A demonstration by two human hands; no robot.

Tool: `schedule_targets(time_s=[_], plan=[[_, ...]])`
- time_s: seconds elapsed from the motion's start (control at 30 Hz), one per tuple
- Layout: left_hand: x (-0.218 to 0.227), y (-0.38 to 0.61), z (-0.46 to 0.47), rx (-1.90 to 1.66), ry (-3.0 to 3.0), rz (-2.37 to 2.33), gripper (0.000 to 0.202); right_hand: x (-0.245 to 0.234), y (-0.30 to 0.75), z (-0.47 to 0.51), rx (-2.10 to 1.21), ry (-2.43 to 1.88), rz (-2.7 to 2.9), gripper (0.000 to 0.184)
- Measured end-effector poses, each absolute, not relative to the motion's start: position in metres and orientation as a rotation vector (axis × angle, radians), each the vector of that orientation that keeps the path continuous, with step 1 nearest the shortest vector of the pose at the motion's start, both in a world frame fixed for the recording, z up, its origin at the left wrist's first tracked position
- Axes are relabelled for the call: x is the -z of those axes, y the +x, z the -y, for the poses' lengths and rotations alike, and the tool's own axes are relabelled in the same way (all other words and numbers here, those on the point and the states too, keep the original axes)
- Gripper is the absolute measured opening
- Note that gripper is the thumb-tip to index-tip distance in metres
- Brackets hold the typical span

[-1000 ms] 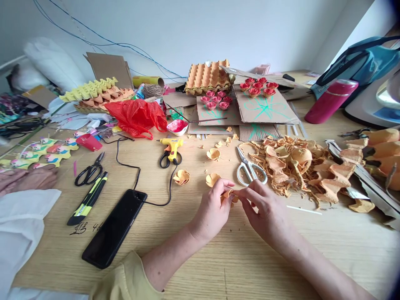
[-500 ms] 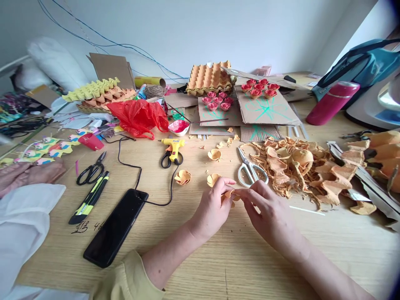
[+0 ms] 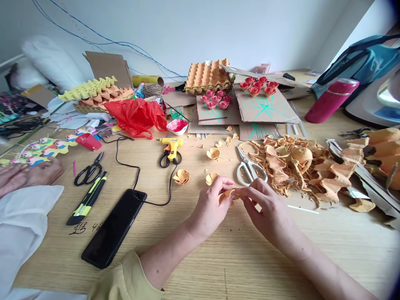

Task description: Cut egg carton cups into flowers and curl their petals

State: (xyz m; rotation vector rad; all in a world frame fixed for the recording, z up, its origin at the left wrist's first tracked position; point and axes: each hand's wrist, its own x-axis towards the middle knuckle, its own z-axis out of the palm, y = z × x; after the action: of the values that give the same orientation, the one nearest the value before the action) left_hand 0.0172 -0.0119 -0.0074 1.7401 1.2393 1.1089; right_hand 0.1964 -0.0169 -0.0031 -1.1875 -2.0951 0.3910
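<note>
Between my two hands is a small orange egg-carton flower cup (image 3: 227, 194), partly covered by my fingers. My left hand (image 3: 211, 204) pinches it from the left, while the fingertips of my right hand (image 3: 265, 206) close on its right edge. Just beyond my left fingers sits another egg-carton flower (image 3: 211, 178); a further flower cup (image 3: 213, 154) lies behind it, and a layered flower (image 3: 181, 177) is to the left. White-handled scissors (image 3: 250, 166) rest in front of my right hand. A yellow glue gun (image 3: 171, 148) stands farther left, over dark scissor handles.
Carton scraps (image 3: 290, 162) are heaped on the right. A black phone (image 3: 115, 228), utility knife (image 3: 87, 198) and black-handled shears (image 3: 90, 168) lie left. Red flowers (image 3: 256, 85) stand on cardboard behind, near a pink bottle (image 3: 333, 100). Another person's hand (image 3: 40, 171) rests at the far left.
My hands stay on the flower cup, with its edge showing slightly more. The view has shifted a little, and the other person's hand at the left is more visible.
</note>
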Motion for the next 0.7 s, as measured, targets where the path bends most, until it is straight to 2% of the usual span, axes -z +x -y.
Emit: schedule_targets(time_s=[0.33,0.5,0.7], plan=[[0.0052,0.0198,0.0135,-1.092,1.63,-1.221,0.012,-0.0006,0.1961,0.0201,-0.028,-1.079,2.203,0.025],[0.0037,0.0173,0.0139,-1.172,1.867,-1.24,0.018,-0.0016,0.1961,0.019,-0.233,-1.138,2.1,0.021],[0.0011,0.0152,0.0125,-1.116,1.93,-1.267,0.006,-0.0007,0.1959,0.0184,-0.298,-1.147,2.092,0.018]])
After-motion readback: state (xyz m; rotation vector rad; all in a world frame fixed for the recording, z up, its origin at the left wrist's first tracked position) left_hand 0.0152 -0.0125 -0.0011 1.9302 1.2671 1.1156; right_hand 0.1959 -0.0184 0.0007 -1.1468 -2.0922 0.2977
